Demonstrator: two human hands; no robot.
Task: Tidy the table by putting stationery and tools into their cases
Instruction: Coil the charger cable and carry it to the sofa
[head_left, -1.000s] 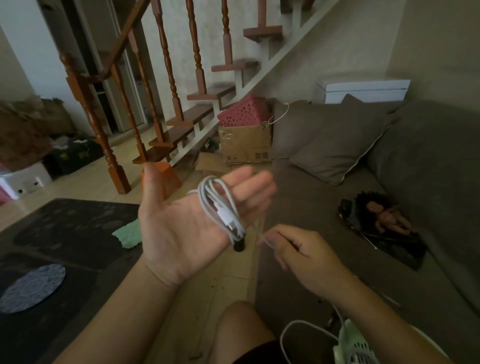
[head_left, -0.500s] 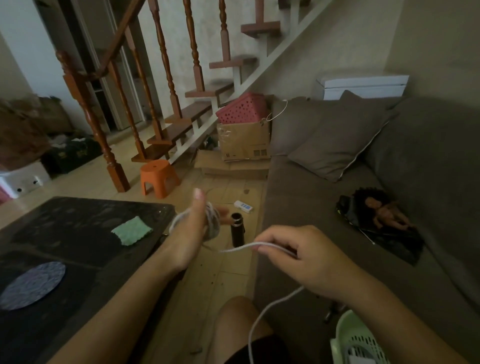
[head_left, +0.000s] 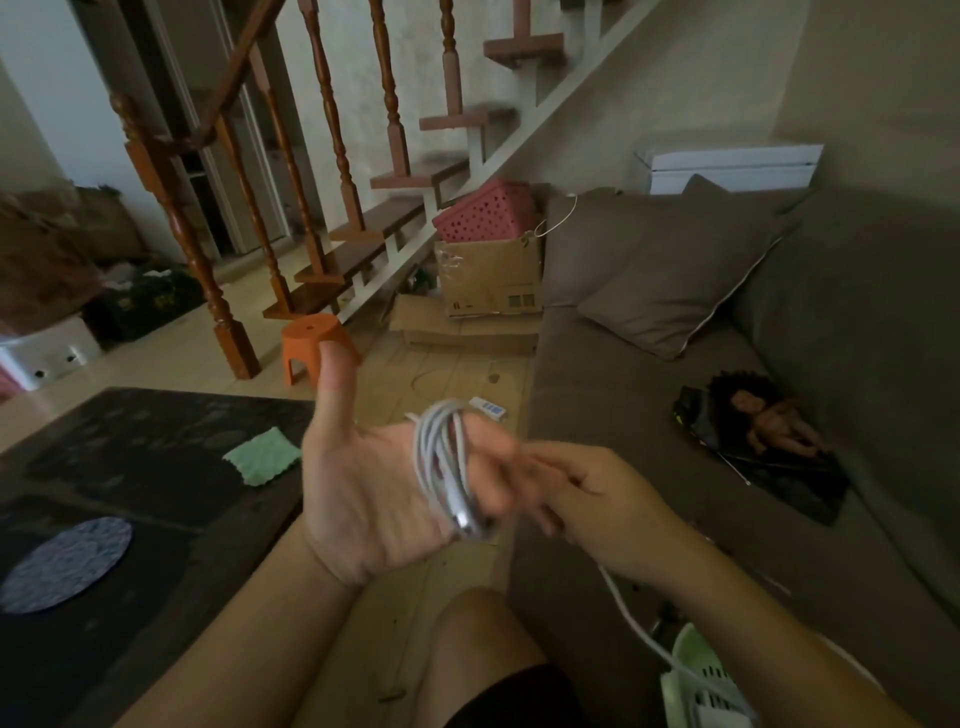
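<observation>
Beside one sofa — one cable wraps flat left hand; right hand pinches it.

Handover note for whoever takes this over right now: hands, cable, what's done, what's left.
Left hand: open, palm up, white cable looped round its fingers.
Right hand: pinches the cable's loose run beside the left fingers; the run trails down over the pale green plastic basket.
Done: several loops wound.
Left: wind in the tail and stow the coil; no case is in view.
Dark table holds a green cloth and a round patterned mat.
</observation>
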